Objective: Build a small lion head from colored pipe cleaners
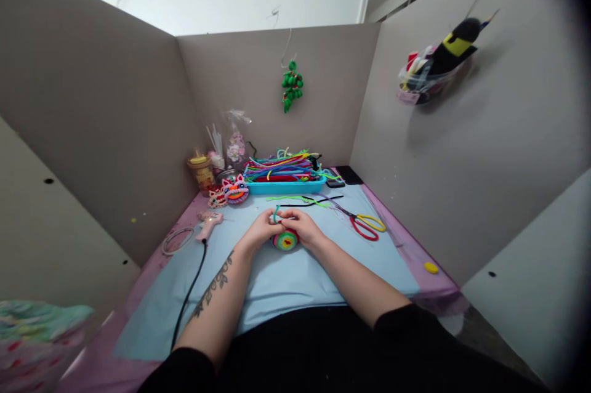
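Bright, diffuse light, soft shadows (422, 131) — dark, blurred right edge (579, 103)

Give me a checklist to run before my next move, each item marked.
1. Left hand and right hand on the round multicoloured piece: ok.
2. Teal strip fastened to the piece: cannot tell, the hands hide its lower end.
3. Scissors laid down, clear of the hands: ok.
4. Glue gun cool: cannot tell by sight.
5. Mat ahead of the hands free of loose strips: not ok, several lie there.
6. Tray stocked with coloured strips: ok.
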Motion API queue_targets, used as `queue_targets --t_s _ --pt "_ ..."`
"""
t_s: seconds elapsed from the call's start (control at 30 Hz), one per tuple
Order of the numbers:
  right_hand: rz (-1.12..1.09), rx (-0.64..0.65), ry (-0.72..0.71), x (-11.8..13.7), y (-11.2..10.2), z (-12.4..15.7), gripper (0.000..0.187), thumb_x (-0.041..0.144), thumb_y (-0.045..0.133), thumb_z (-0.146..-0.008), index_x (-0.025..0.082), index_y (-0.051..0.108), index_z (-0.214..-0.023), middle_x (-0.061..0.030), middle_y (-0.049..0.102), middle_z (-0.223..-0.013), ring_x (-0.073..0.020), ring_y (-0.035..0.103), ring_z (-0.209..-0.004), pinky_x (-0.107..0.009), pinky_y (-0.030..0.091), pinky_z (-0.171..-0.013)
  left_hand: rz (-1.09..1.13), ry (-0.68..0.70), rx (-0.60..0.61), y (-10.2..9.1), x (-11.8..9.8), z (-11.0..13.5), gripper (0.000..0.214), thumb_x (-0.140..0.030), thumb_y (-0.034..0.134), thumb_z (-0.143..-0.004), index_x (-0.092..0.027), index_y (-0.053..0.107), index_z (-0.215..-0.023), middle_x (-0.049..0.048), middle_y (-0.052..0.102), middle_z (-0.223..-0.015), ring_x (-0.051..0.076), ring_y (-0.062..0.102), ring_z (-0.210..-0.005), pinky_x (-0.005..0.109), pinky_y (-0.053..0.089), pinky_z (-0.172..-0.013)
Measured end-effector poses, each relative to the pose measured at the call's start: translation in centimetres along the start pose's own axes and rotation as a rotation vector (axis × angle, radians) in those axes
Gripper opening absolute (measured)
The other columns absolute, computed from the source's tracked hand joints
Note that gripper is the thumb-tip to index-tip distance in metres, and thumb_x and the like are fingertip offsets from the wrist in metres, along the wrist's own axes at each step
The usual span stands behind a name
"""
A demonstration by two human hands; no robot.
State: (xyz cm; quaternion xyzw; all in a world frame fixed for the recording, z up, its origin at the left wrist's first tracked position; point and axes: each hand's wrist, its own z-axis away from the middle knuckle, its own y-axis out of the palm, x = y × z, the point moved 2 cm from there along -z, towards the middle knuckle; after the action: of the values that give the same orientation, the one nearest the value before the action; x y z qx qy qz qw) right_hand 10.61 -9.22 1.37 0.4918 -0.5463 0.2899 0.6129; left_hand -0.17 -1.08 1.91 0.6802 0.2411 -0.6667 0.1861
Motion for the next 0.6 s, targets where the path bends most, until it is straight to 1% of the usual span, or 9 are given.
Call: queue_targets --t_s 0.07,0.1,0.17,0.2,0.27,0.33,0.43,0.5,0.6 --pt "0.142 0.016 -0.117 0.6 0.1 -0.1 0.023 0.025 0.07 -0.058 0.02 0.066 -0.08 -0.0018 0.062 -0.084 -0.0169 0.057 -0.077 -0.031 0.044 -0.072 0.029 0.028 0.008 0.2 -0.1 0.0 0.046 -0.02 0.072 -0.059 -0.013 0.052 -0.099 -0.0033 0.057 -0.062 0.01 0.055 -0.051 0.02 0.041 -0.051" --pt "0.231 0.02 -0.185 0.9 0.2 -0.1 0.022 0.025 0.069 -0.06 0.02 0.067 -0.081 -0.003 0.06 -0.09 -0.0184 0.056 -0.085 -0.032 0.044 -0.077 0.043 0.04 0.008 0.2 -0.1 0.0 0.045 -0.019 0.072 -0.058 -0.013 0.052 -0.097 -0.0029 0.058 -0.065 0.011 0.056 -0.054 0.021 0.042 -0.053" --pt "0.395 0.021 -0.31 1.3 0.6 -0.1 0.015 0.025 0.068 -0.062 0.02 0.067 -0.076 -0.0046 0.055 -0.098 -0.0205 0.052 -0.098 -0.034 0.04 -0.087 0.059 0.055 -0.008 0.3 -0.1 -0.1 0.042 -0.016 0.073 -0.056 -0.014 0.052 -0.093 -0.0021 0.06 -0.068 0.012 0.058 -0.059 0.022 0.044 -0.057" --pt "0.453 0.021 -0.355 1.5 0.8 -0.1 0.011 0.026 0.068 -0.063 0.02 0.067 -0.072 -0.0049 0.054 -0.1 -0.0209 0.05 -0.102 -0.035 0.038 -0.091 0.056 0.06 -0.026 0.3 -0.1 -0.2 0.041 -0.015 0.072 -0.056 -0.014 0.052 -0.091 -0.002 0.06 -0.069 0.012 0.058 -0.06 0.022 0.044 -0.058" --pt "0.512 0.019 -0.404 1.7 1.1 0.0 0.008 0.027 0.067 -0.066 0.02 0.065 -0.067 -0.0047 0.052 -0.1 -0.0203 0.05 -0.102 -0.035 0.035 -0.094 0.046 0.065 -0.067 0.3 0.1 -0.3 0.039 -0.015 0.073 -0.055 -0.014 0.052 -0.088 -0.0026 0.06 -0.068 0.011 0.058 -0.06 0.021 0.043 -0.057" --pt "0.498 0.011 -0.417 1.8 1.0 0.2 0.012 0.03 0.066 -0.068 0.019 0.062 -0.063 -0.0044 0.052 -0.098 -0.0195 0.05 -0.099 -0.035 0.035 -0.094 0.063 0.053 -0.066 0.2 0.3 -0.3 0.041 -0.017 0.074 -0.055 -0.015 0.051 -0.088 -0.0033 0.06 -0.067 0.011 0.058 -0.058 0.021 0.043 -0.056" --pt "0.381 -0.008 -0.402 2.1 0.1 0.3 0.02 0.034 0.064 -0.07 0.019 0.058 -0.059 -0.0044 0.052 -0.095 -0.0196 0.051 -0.098 -0.034 0.036 -0.091 0.12 0.009 0.003 0.1 0.5 -0.2 0.046 -0.024 0.075 -0.056 -0.017 0.049 -0.093 -0.0038 0.06 -0.063 0.012 0.058 -0.054 0.022 0.042 -0.054" --pt "0.274 -0.03 -0.387 2.2 -0.7 0.3 0.024 0.036 0.066 -0.068 0.019 0.055 -0.055 -0.0046 0.052 -0.094 -0.0203 0.05 -0.097 -0.034 0.037 -0.088 0.128 -0.009 0.023 0.0 0.5 -0.2 0.047 -0.027 0.076 -0.057 -0.017 0.048 -0.094 -0.0037 0.06 -0.062 0.011 0.057 -0.052 0.021 0.041 -0.053" --pt "0.157 -0.067 -0.368 2.1 -1.6 0.0 0.023 0.035 0.068 -0.064 0.019 0.054 -0.055 -0.0042 0.053 -0.093 -0.0204 0.05 -0.094 -0.034 0.039 -0.084 0.116 -0.01 0.041 0.0 0.4 0.0 0.046 -0.03 0.076 -0.059 -0.017 0.049 -0.093 -0.0027 0.061 -0.063 0.011 0.056 -0.052 0.02 0.039 -0.052"
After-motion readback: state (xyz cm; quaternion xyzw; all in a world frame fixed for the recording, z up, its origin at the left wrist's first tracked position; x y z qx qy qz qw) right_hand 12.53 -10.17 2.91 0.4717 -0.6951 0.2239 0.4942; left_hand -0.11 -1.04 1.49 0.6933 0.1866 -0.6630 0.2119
